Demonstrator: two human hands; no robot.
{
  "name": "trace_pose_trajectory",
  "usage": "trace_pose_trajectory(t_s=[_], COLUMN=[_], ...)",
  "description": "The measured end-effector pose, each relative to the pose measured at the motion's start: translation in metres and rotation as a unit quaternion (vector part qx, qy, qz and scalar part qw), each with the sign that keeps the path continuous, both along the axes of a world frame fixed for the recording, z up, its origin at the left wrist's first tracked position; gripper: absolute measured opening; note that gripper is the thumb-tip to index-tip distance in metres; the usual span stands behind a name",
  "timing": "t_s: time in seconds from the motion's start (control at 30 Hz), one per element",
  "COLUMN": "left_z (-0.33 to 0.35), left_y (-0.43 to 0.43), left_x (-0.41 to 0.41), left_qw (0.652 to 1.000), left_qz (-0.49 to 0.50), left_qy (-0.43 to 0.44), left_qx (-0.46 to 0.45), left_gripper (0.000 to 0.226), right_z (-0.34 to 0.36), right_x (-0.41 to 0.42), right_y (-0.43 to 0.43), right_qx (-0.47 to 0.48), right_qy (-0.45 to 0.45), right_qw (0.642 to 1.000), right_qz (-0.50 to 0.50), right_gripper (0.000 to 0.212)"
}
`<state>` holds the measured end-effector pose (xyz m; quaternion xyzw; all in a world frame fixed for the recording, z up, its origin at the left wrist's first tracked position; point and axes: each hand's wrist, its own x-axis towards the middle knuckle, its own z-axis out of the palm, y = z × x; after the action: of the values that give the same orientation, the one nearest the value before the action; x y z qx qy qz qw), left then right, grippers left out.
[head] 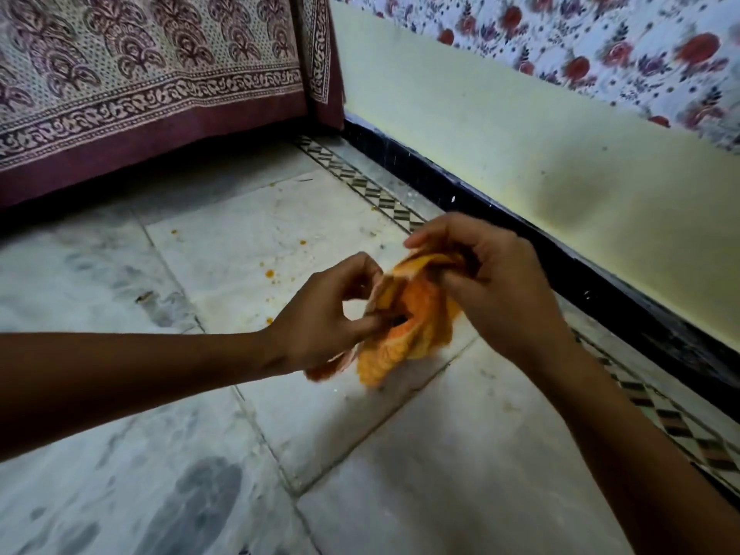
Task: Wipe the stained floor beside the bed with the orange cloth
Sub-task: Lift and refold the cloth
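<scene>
The orange cloth (pixel 408 326) is bunched up in the air above the marble floor, held between both hands. My left hand (pixel 324 318) pinches its left edge with curled fingers. My right hand (pixel 496 282) grips its upper right part, fingers curled into the folds. Small orange stains (pixel 270 273) dot the white marble tile (pixel 248 242) just beyond my left hand, between me and the bed. The bed (pixel 132 94), draped in a maroon patterned sheet, fills the upper left.
A pale yellow wall (pixel 500 134) with a black skirting (pixel 520 242) runs along the right, with floral fabric (pixel 600 46) above it. A patterned tile border (pixel 368 186) follows the skirting. Dark damp patches (pixel 200 498) mark the floor near me.
</scene>
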<state>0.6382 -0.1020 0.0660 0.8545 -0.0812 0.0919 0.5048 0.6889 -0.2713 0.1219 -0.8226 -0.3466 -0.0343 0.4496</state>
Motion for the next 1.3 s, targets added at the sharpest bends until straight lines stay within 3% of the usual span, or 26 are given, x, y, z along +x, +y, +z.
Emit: trace_pose_trajectory(t_s=[0.1, 0.17, 0.23, 0.3, 0.37, 0.43, 0.5, 0.53, 0.57, 0.6, 0.67, 0.73, 0.8, 0.87, 0.93, 0.97, 1.07, 1.13, 1.23, 1.3], left_z=[0.008, 0.013, 0.017, 0.022, 0.031, 0.042, 0.048, 0.049, 0.049, 0.048, 0.052, 0.066, 0.079, 0.078, 0.061, 0.047, 0.013, 0.003, -0.001, -0.009], left_y=[0.005, 0.01, 0.014, 0.023, 0.029, 0.029, 0.024, 0.02, 0.018, 0.018, 0.022, 0.028, 0.034, 0.039, 0.043, 0.043, 0.038, 0.036, 0.028, 0.02], left_x=[-0.007, -0.007, -0.003, 0.005, 0.012, 0.018, 0.021, 0.02, 0.019, 0.018, 0.018, 0.018, 0.017, 0.015, 0.006, -0.001, -0.026, -0.034, -0.036, -0.038], left_qw=[0.998, 0.989, 0.962, 0.954, 0.976, 0.991, 0.961, 0.952, 0.952, 0.959, 0.973, 0.971, 0.952, 0.921, 0.839, 0.8, 0.751, 0.755, 0.794, 0.8], left_qz=[-0.016, -0.054, -0.095, -0.108, -0.083, -0.055, -0.037, -0.038, -0.035, -0.028, -0.029, -0.072, -0.132, -0.132, -0.071, -0.042, -0.029, -0.03, -0.009, -0.003], left_qy=[-0.054, -0.1, -0.132, -0.097, -0.005, 0.12, 0.225, 0.245, 0.251, 0.251, 0.223, 0.223, 0.259, 0.285, 0.325, 0.348, 0.418, 0.422, 0.435, 0.434], left_qx=[-0.002, 0.091, 0.22, 0.264, 0.201, 0.029, -0.156, -0.18, -0.169, -0.131, -0.058, -0.048, -0.097, -0.231, -0.43, -0.487, -0.51, -0.501, -0.425, -0.413], left_gripper=[0.048, 0.067, 0.06, 0.055, 0.061, 0.056, 0.039, 0.025, 0.021, 0.03, 0.046, 0.047, 0.041, 0.036, 0.057, 0.073, 0.1, 0.097, 0.077, 0.065], right_z=[0.016, 0.025, 0.031, 0.031, 0.024, 0.007, -0.013, -0.023, -0.03, -0.035, -0.042, -0.045, -0.052, -0.056, -0.055, -0.056, -0.054, -0.058, -0.064, -0.063], right_x=[0.008, 0.016, 0.024, 0.026, 0.019, 0.0, -0.026, -0.037, -0.045, -0.046, -0.034, -0.018, -0.013, -0.017, -0.024, -0.026, -0.025, -0.021, -0.02, -0.025], right_y=[0.001, -0.005, -0.015, -0.024, -0.023, -0.012, 0.007, 0.015, 0.019, 0.02, 0.012, 0.003, 0.005, 0.013, 0.024, 0.027, 0.03, 0.026, 0.025, 0.03], right_qx=[0.073, 0.094, 0.084, 0.076, 0.092, 0.106, 0.094, 0.081, 0.074, 0.092, 0.175, 0.165, 0.067, 0.062, 0.135, 0.175, 0.235, 0.158, 0.021, -0.081], right_qy=[-0.041, -0.067, -0.083, -0.082, -0.058, 0.014, 0.129, 0.179, 0.205, 0.216, 0.203, 0.213, 0.255, 0.298, 0.334, 0.361, 0.466, 0.478, 0.425, 0.341], right_qw=[0.995, 0.988, 0.982, 0.977, 0.975, 0.983, 0.986, 0.98, 0.975, 0.971, 0.963, 0.961, 0.965, 0.952, 0.933, 0.916, 0.852, 0.863, 0.903, 0.934], right_qz=[-0.049, -0.103, -0.147, -0.181, -0.193, -0.151, -0.042, 0.02, 0.052, 0.046, -0.037, -0.057, 0.01, 0.024, -0.01, -0.022, -0.031, -0.045, -0.052, -0.07], right_gripper=[0.037, 0.036, 0.028, 0.02, 0.015, 0.016, 0.021, 0.026, 0.03, 0.029, 0.032, 0.059, 0.075, 0.042, 0.013, 0.019, 0.025, 0.02, 0.036, 0.051])
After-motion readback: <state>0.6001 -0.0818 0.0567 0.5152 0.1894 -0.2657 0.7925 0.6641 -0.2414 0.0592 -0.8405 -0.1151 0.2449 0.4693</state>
